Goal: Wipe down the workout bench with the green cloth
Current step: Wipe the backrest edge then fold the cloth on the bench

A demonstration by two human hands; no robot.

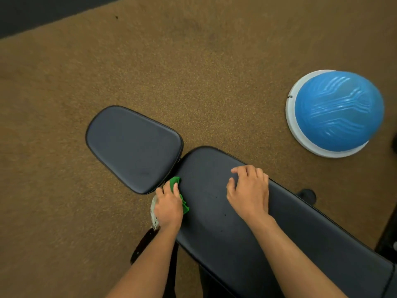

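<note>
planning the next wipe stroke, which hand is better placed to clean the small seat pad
Left. The left hand already grips the green cloth at the gap right beside the small seat pad. The right hand rests bare on the long back pad, farther from it.

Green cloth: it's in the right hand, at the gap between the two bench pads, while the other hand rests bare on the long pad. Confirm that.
Wrong hand. The head view shows the green cloth in the left hand, at the gap between the small seat pad and the long pad. The right hand is the bare one resting on the long pad.
</note>
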